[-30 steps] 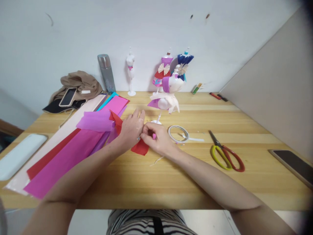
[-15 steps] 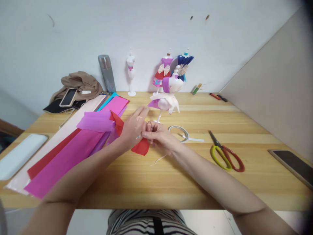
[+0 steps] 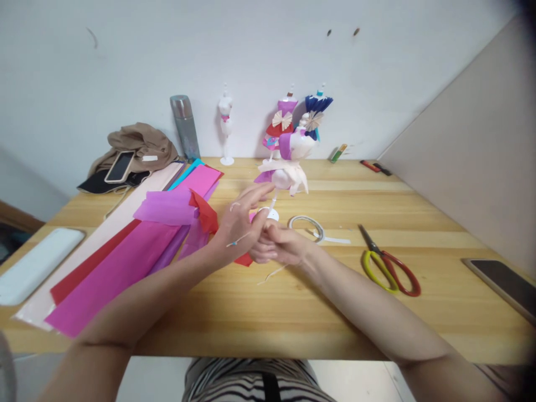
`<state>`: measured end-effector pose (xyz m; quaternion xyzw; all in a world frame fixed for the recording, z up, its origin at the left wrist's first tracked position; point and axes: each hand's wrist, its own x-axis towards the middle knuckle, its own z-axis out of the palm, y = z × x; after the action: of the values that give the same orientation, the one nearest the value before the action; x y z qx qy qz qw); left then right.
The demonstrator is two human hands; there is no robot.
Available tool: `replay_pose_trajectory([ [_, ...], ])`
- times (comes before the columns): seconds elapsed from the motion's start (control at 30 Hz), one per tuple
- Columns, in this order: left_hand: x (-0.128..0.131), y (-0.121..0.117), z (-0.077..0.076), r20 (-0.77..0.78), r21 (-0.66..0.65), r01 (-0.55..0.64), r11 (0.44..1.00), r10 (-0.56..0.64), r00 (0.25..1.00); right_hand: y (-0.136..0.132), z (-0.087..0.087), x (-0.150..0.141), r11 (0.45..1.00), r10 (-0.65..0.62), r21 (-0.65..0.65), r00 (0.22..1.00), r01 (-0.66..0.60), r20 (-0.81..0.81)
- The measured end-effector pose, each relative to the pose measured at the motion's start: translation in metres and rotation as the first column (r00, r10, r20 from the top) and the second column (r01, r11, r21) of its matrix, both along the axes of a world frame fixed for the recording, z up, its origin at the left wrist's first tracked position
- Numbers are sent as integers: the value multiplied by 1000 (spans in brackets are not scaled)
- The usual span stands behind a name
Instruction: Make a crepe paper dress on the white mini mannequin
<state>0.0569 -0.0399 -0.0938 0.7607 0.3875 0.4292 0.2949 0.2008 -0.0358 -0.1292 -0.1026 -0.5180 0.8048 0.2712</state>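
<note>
My left hand [image 3: 243,219] is over the middle of the table, its fingers stretched to the right and its thumb apart, touching my right hand. My right hand [image 3: 280,242] has its fingers curled in against the left thumb; whatever they pinch is hidden. A red paper piece [image 3: 243,260] shows below the hands, and a crumpled red paper [image 3: 205,212] lies left of my left wrist. Just behind the fingertips stands a small white dress form [image 3: 300,145] wrapped in purple and pale pink paper. A roll of white double-sided tape [image 3: 305,219] lies to the right.
Coloured paper sheets [image 3: 119,262] spread over the left side, near a white power-bank-like slab [image 3: 39,265]. Scissors [image 3: 379,262] and a phone [image 3: 502,285] lie at right. Along the wall stand a flask [image 3: 185,128], a bare dress form [image 3: 226,131] and dressed ones [image 3: 319,106].
My left hand has opened out and moved slightly right, its fingers now extended. The right fingers have curled and turned under, and less of the red paper shows below.
</note>
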Motion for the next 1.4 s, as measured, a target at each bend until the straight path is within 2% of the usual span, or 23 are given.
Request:
replay_pose_trajectory([
  [0.07,-4,5,0,-22,26,-73,997,74,997,-5,10,4,988,-110,117,992,103,57],
  [0.1,-6,7,-1,-45,61,-119,991,122,992,-10,16,5,954,-229,222,967,200,112],
  [0.13,-7,10,-2,-69,102,-166,981,174,982,-16,22,5,878,-391,360,906,314,162],
  [0.2,-9,15,-4,-104,188,-241,952,264,959,-30,31,1,629,-673,636,723,448,156],
  [0.27,-8,19,-8,-135,248,-294,923,334,933,-41,37,-5,370,-798,803,602,467,18],
  [0.3,-7,21,-9,-150,272,-317,909,366,919,-45,37,-8,273,-818,846,573,458,-47],
  [0.33,-6,21,-10,-169,290,-336,896,394,904,-47,37,-11,202,-825,872,557,446,-94],
  [0.4,-3,21,-11,-217,313,-362,878,437,873,-47,35,-14,126,-833,899,537,420,-134],
  [0.53,0,18,-8,-286,323,-376,869,468,836,-44,28,-16,63,-824,917,538,394,-175],
  [0.67,1,17,-6,-308,291,-392,873,473,825,-43,22,-17,31,-789,919,574,394,-219],
  [0.8,0,20,-11,-329,278,-391,877,470,819,-42,17,-19,-57,-773,924,568,379,-281],
  [0.87,-1,23,-14,-326,295,-391,872,477,816,-41,15,-19,-84,-769,924,565,373,-298],
  [1.07,-4,27,-21,-309,331,-385,861,485,818,-39,11,-21,-89,-771,920,559,382,-307],
  [1.23,-4,29,-25,-283,330,-395,857,489,825,-39,8,-23,-27,-791,918,554,395,-262],
  [1.3,-6,32,-27,-262,324,-387,863,475,840,-41,7,-22,-26,-778,926,574,377,-255],
  [1.33,-8,34,-27,-251,317,-377,870,460,852,-42,8,-20,-56,-760,932,590,357,-272],
  [1.4,-13,39,-27,-221,291,-351,890,419,880,-42,11,-14,-179,-696,934,631,310,-343],
])
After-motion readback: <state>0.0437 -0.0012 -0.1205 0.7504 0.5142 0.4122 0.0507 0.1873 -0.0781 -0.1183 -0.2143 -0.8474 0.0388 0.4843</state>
